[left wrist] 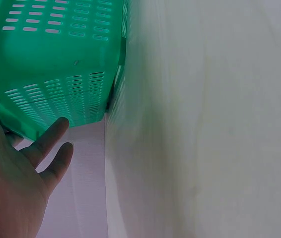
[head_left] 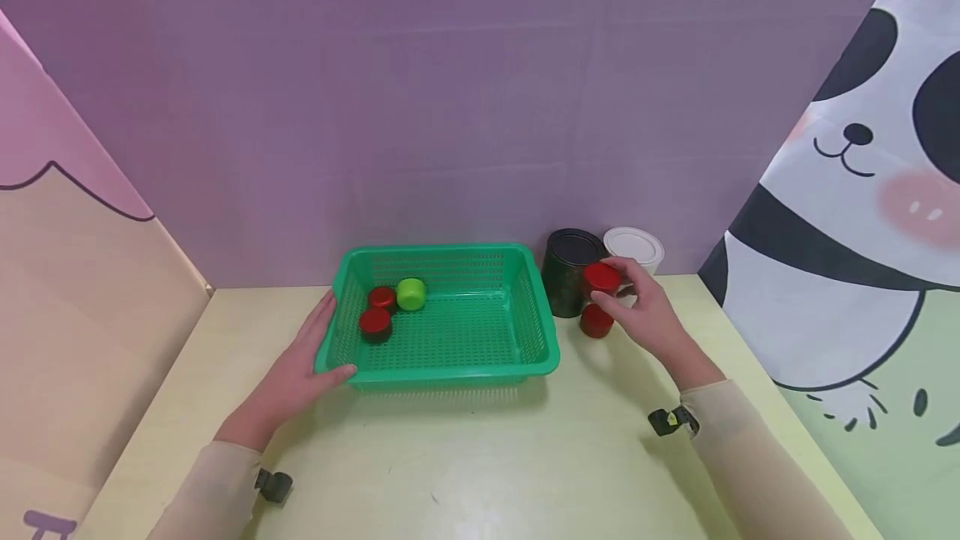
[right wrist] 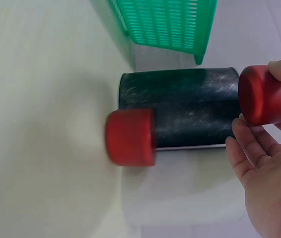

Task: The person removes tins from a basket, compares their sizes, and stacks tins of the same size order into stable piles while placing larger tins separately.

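My right hand (head_left: 647,317) pinches a small red tin (right wrist: 257,95) between thumb and fingers, up at the lid height of a tall black can (right wrist: 180,109). Below it, a second small red tin (head_left: 596,322) stands on the table in front of that can. My left hand (head_left: 302,365) rests against the left end of a green plastic basket (head_left: 450,372); its fingers lie fairly straight along the outside and its thumb is on the front rim. Inside the basket, toward the left, are two red tins (head_left: 376,325) and a lime-green one (head_left: 411,294).
A white can (head_left: 634,244) stands behind my right hand, beside the black can and close to the purple back wall (head_left: 465,107). The pale table (head_left: 465,457) is bordered by a printed panel on the left and a panda panel (head_left: 847,215) on the right.
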Demonstrator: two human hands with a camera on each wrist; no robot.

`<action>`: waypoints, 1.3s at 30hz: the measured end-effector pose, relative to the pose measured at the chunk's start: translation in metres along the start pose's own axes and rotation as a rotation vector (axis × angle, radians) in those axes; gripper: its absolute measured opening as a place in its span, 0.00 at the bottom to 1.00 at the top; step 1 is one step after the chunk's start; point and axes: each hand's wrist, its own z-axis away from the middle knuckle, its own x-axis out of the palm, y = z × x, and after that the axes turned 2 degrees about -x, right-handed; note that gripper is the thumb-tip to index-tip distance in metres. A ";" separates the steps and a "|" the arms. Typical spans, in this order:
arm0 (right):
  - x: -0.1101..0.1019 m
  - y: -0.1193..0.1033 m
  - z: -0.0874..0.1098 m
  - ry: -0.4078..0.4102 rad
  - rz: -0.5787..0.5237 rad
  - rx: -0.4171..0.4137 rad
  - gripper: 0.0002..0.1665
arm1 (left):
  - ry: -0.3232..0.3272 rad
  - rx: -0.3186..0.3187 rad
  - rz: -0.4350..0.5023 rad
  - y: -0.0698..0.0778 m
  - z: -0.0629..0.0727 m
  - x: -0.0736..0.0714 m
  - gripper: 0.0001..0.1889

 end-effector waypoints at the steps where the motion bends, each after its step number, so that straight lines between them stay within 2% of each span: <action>1: 0.000 0.003 0.002 0.010 0.009 -0.001 0.34 | -0.001 0.002 -0.001 0.000 0.000 0.000 0.57; 6: 0.002 0.014 0.009 0.055 0.035 0.009 0.34 | -0.006 -0.001 0.002 -0.002 0.000 -0.001 0.57; 18: 0.014 0.034 0.024 0.099 0.072 0.096 0.31 | -0.003 -0.010 -0.003 -0.004 -0.001 0.000 0.57; 39: 0.023 0.047 0.030 0.065 0.061 0.119 0.32 | 0.001 0.017 0.011 -0.007 -0.001 -0.001 0.58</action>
